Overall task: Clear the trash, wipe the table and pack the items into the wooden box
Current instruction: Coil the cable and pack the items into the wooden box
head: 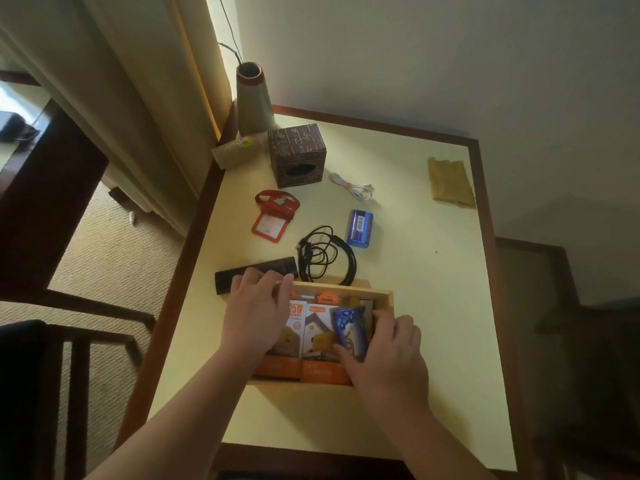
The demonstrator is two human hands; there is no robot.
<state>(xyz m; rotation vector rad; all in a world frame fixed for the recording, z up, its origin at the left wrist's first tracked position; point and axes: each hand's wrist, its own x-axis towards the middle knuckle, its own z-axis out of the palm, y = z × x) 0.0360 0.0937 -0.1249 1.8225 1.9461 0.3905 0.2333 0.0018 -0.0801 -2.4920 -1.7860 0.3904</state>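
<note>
You get soft daylight from the curtain (145,109) side, a dim right edge, slight blur throughout, and wide-angle bending at the borders.

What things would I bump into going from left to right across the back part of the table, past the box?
Straw-coloured brush → red card holder with strap → brown patterned box → white cable → mustard cloth.
</note>
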